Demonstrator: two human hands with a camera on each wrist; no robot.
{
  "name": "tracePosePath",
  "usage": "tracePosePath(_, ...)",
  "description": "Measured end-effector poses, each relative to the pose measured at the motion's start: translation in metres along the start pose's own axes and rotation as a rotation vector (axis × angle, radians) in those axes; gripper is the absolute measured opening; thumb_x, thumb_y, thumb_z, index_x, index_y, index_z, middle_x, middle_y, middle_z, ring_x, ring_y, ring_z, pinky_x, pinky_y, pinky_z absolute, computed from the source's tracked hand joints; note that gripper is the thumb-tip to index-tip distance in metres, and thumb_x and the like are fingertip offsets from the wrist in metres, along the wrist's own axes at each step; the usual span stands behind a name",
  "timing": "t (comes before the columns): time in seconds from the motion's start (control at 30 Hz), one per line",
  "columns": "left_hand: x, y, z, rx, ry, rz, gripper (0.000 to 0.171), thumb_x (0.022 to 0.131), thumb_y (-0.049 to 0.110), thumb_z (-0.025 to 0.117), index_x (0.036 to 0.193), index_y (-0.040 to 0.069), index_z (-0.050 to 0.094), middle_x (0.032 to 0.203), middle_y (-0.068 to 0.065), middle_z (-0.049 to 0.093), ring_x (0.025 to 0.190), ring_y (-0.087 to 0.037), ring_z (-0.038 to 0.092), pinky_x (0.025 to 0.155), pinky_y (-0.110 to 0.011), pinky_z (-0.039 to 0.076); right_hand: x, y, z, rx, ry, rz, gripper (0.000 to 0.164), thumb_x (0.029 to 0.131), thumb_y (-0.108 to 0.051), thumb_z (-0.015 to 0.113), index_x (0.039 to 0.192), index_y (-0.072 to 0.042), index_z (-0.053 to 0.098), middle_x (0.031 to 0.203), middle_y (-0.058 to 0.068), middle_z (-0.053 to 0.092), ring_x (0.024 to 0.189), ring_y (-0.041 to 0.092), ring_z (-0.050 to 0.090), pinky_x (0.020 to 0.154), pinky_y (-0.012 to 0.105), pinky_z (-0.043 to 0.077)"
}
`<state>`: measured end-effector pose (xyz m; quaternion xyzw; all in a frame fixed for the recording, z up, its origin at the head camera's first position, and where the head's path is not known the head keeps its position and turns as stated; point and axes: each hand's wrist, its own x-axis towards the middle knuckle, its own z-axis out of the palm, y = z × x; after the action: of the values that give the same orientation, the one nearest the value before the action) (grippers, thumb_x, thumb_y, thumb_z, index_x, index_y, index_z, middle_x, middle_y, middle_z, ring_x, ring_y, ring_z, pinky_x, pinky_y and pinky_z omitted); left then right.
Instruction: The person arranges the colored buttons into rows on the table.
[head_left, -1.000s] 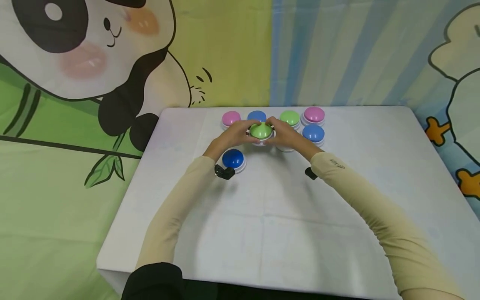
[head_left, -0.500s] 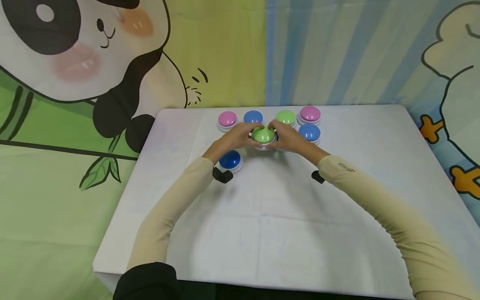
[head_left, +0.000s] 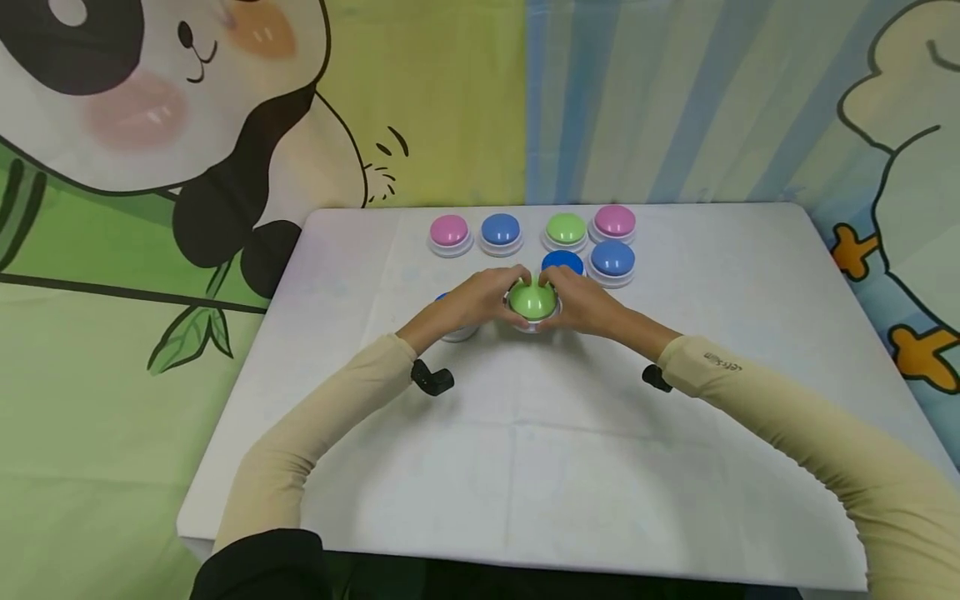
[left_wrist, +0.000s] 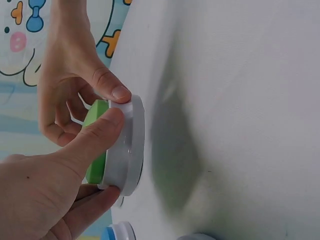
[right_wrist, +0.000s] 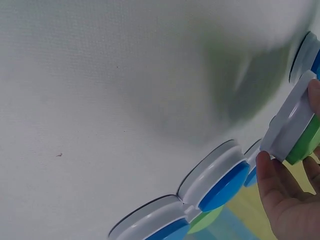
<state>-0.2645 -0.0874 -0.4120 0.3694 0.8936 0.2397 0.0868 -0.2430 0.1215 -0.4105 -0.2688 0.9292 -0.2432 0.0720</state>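
Both hands hold one green dome push button [head_left: 532, 300] with a round white base, above the white table. My left hand [head_left: 483, 298] grips its left side, and my right hand [head_left: 588, 304] grips its right side. In the left wrist view, the left thumb lies along the white base [left_wrist: 120, 155], and the button is seen edge-on with its shadow on the cloth. The right wrist view shows right-hand fingers [right_wrist: 272, 185] at the base's rim. Just behind the hands stands a dark blue button [head_left: 562, 262], its lower part hidden.
A pink button [head_left: 448, 231], a blue button [head_left: 501, 229] and a green button [head_left: 566, 228] stand in the back row. Another pink button [head_left: 615, 220] and a blue button [head_left: 612, 258] are at right. My left wrist mostly hides a further button [head_left: 459, 335].
Both hands have brought the green button toward me and slightly right. The dark blue button behind them has come into sight, while the left forearm now covers most of the front-left blue one.
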Motion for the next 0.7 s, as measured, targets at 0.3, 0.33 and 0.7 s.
tracePosePath(0.3,0.012,-0.003,0.008,0.032,-0.016,-0.018,0.070,0.069,0.042,0.077,0.124,0.017,0.043,0.117,-0.002,0.056,0.106,-0.011,0.052,0.092,-0.027,0.047,0.006,0.008,0.001,-0.083,-0.013,-0.027,0.071,0.066,-0.034,0.082,0.119,-0.008,0.042,0.112,0.015,0.051,0.102,0.025,0.051,0.089,0.040,0.050)
tracePosePath(0.33,0.013,-0.004,0.008,0.035,-0.009,-0.017,0.070,0.069,0.042,0.077,0.125,0.017,0.043,0.117,-0.003,0.056,0.105,-0.011,0.053,0.092,-0.027,0.047,0.007,0.009,0.001,-0.081,-0.014,-0.019,0.071,0.066,-0.033,0.082,0.119,-0.008,0.042,0.112,0.015,0.051,0.102,0.025,0.051,0.089,0.040,0.050)
tracePosePath(0.7,0.010,-0.008,0.034,0.057,-0.032,-0.015,0.083,0.071,0.043,0.076,0.137,0.013,0.035,0.127,-0.007,0.056,0.114,-0.017,0.054,0.096,-0.031,0.045,-0.001,0.019,0.022,-0.075,-0.060,-0.022,0.079,0.068,-0.033,0.080,0.128,-0.005,0.038,0.116,0.017,0.049,0.105,0.027,0.051,0.093,0.041,0.047)
